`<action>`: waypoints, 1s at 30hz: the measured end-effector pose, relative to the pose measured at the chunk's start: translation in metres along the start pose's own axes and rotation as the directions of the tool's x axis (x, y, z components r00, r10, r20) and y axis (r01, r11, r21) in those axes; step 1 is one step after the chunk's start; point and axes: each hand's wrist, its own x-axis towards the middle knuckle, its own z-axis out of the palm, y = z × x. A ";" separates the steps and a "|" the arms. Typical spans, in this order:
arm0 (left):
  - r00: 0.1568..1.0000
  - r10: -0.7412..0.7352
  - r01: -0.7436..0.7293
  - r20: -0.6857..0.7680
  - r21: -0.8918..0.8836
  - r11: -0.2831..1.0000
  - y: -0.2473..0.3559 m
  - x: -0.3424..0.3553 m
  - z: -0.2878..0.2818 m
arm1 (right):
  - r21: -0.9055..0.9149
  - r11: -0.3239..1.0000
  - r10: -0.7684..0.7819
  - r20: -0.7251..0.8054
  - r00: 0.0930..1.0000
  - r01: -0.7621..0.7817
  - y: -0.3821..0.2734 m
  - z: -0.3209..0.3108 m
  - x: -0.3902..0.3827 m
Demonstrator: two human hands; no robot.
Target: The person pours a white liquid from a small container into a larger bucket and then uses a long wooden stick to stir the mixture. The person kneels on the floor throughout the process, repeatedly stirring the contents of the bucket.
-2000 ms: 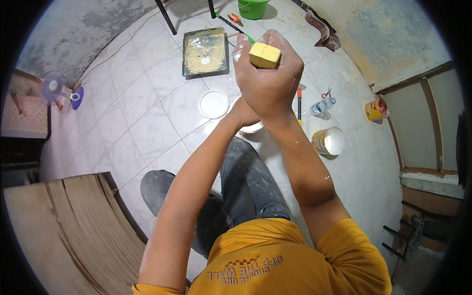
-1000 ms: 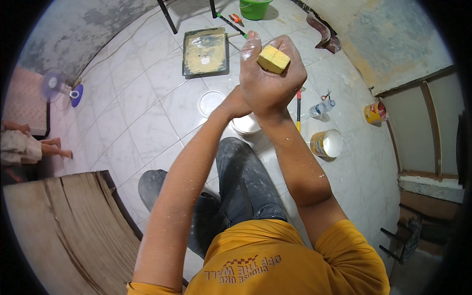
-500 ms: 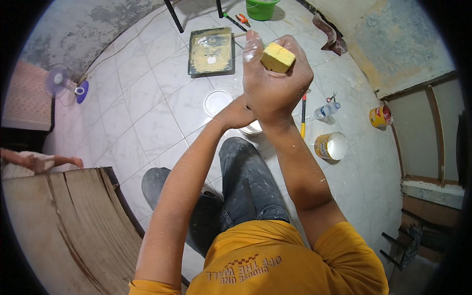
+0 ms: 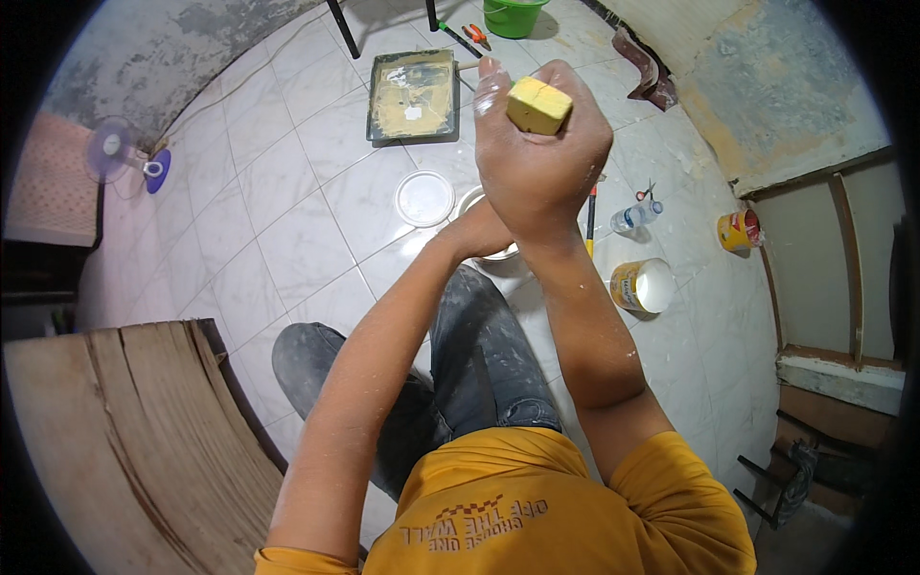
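My right hand (image 4: 541, 163) is closed around a yellow square-ended block (image 4: 539, 105), raised at upper centre with its end facing up; the thumb has white smears. My left hand (image 4: 479, 230) lies beneath it, its fingers hidden behind the right hand, over a white bucket (image 4: 500, 253) on the tiled floor. A white round lid (image 4: 424, 199) lies just left of that bucket. Beyond my hands is a shallow tray (image 4: 412, 94) coated with beige paste, with a tool handle at its right.
Right: scissors (image 4: 644, 192), water bottle (image 4: 637, 217), long-handled tool (image 4: 590, 225), tub (image 4: 642, 286), yellow pail (image 4: 738, 230). Top: green bucket (image 4: 510, 17), pliers (image 4: 476, 36), black legs (image 4: 343, 29). Left: fan (image 4: 113, 151), wooden board (image 4: 144, 422). Walls (image 4: 767, 86) and wooden framing (image 4: 843, 268) border the floor.
My two hands have shifted slightly right since two seconds ago, the block still gripped. Another person's legs, seen at the left edge earlier, are out of sight now.
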 end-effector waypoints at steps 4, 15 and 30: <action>1.000 -0.001 0.002 -0.019 0.048 0.999 0.005 -0.002 -0.018 | 0.082 0.996 0.055 -0.107 0.993 -0.047 0.007 0.001 0.005; 0.986 0.089 -0.083 -0.140 0.044 0.996 -0.010 0.036 0.006 | -0.049 0.999 -0.007 -0.076 0.997 0.003 0.017 0.021 0.000; 0.974 -0.033 0.086 -0.226 0.228 0.970 -0.016 0.039 0.000 | -0.084 0.995 -0.071 -0.120 0.990 0.061 0.023 -0.008 0.002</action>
